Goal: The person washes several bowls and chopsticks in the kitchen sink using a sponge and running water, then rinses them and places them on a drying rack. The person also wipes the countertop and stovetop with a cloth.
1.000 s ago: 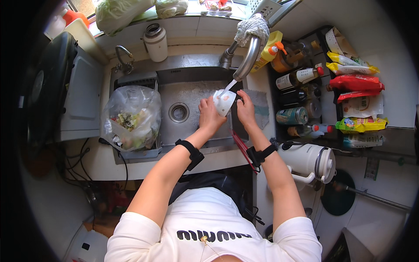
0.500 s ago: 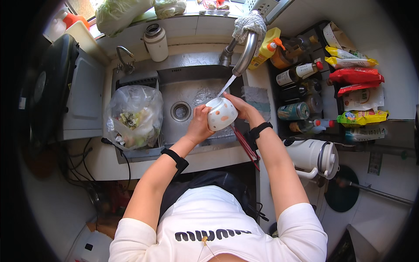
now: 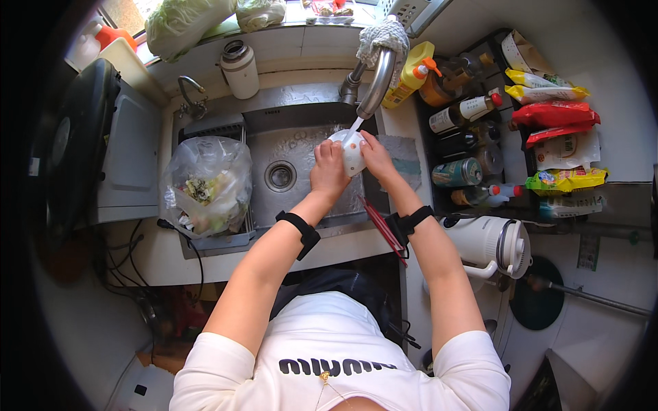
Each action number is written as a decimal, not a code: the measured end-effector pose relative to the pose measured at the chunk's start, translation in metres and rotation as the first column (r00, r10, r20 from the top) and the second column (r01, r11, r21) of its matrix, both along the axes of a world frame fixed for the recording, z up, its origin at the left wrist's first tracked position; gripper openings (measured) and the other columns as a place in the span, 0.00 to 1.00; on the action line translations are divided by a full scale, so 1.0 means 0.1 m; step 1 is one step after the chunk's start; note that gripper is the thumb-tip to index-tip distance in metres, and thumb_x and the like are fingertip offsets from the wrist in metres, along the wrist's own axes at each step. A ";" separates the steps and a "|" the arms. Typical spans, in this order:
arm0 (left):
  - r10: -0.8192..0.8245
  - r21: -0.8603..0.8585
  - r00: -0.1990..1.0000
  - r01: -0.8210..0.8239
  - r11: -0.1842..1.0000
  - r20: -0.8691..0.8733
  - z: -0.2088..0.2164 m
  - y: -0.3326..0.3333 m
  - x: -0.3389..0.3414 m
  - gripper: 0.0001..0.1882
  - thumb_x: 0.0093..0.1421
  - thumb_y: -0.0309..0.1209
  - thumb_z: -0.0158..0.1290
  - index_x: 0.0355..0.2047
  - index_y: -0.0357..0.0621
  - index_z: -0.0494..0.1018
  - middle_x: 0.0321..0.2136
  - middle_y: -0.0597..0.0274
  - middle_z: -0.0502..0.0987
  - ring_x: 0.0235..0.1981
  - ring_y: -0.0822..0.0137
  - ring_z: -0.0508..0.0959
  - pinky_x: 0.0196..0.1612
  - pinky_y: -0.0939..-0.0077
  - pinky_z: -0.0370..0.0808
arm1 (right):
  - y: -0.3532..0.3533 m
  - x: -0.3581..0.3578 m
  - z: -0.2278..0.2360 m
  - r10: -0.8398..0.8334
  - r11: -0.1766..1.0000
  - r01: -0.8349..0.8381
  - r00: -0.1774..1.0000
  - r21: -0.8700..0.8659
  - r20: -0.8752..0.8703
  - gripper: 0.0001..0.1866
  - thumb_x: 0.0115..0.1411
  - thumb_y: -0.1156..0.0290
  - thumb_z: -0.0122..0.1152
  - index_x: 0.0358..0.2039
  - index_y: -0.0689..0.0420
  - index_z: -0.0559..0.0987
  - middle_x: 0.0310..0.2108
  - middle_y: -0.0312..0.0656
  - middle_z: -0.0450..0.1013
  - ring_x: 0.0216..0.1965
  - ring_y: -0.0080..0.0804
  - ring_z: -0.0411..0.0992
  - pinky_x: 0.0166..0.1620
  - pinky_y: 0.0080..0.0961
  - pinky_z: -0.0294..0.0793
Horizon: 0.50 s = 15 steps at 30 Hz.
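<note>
A white bowl (image 3: pixel 352 159) with orange spots is held over the sink (image 3: pixel 264 147), tilted beneath the tap (image 3: pixel 378 89). Water from the spout runs onto it. My left hand (image 3: pixel 329 170) grips the bowl's left side, fingers curled over its edge. On the other side my right hand (image 3: pixel 377 157) holds it, with the thumb near the stream. Parts of the bowl are hidden behind both hands. Red chopsticks (image 3: pixel 381 229) stick out over the sink's front edge, below my right hand. A grey cloth (image 3: pixel 404 154) lies beside the sink's right edge.
At the sink's left sits a clear plastic bag (image 3: pixel 209 181) of food scraps. A white thermos (image 3: pixel 239 70) and a small tap (image 3: pixel 194 99) stand behind it. Bottles (image 3: pixel 466 113) and packets fill the rack at right, above a white kettle (image 3: pixel 483 243). Cables (image 3: pixel 123 257) hang at left.
The bowl has moved up under the stream and turned, so its spotted side shows less. Both hands moved with it, the left one shifting right and upward.
</note>
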State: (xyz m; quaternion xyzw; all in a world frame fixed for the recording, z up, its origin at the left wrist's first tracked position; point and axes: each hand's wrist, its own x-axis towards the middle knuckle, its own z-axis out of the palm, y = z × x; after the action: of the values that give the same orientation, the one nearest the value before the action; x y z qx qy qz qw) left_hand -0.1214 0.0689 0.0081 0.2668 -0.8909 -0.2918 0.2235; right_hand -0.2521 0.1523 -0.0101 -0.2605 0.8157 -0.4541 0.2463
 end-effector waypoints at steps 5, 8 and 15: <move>-0.056 -0.175 0.998 0.056 0.983 0.006 -0.04 0.00 0.05 0.35 0.36 0.25 0.62 0.47 0.44 0.61 0.44 0.57 0.62 0.48 0.55 0.66 0.38 0.69 0.78 | 0.03 -0.01 -0.10 -0.002 1.000 0.005 0.993 0.025 -0.121 0.20 0.62 0.67 0.47 0.54 0.58 0.70 0.39 0.39 0.74 0.36 0.25 0.70 0.41 0.22 0.69; -0.085 -0.176 0.996 0.086 0.981 0.015 -0.11 -0.02 0.13 0.34 0.36 0.24 0.62 0.47 0.45 0.61 0.44 0.57 0.62 0.49 0.55 0.66 0.39 0.68 0.78 | 0.01 0.05 -0.07 0.039 0.997 -0.042 0.997 -0.057 -0.066 0.20 0.62 0.67 0.46 0.53 0.60 0.71 0.42 0.43 0.72 0.42 0.30 0.68 0.47 0.25 0.66; 0.091 0.049 0.990 -0.086 0.995 -0.104 -0.15 -0.14 0.32 0.35 0.39 0.25 0.61 0.49 0.43 0.61 0.46 0.54 0.62 0.50 0.51 0.64 0.43 0.61 0.74 | -0.14 0.10 0.25 0.272 0.959 -0.276 0.960 -0.067 -0.060 0.22 0.60 0.66 0.49 0.53 0.60 0.70 0.45 0.48 0.73 0.49 0.38 0.70 0.52 0.27 0.66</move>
State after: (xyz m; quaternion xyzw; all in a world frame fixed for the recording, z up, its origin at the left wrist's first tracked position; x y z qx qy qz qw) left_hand -0.0896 0.0546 -0.0065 0.2951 -0.8584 -0.3149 0.2771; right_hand -0.2423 0.1381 0.0145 -0.3913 0.7601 -0.4392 0.2761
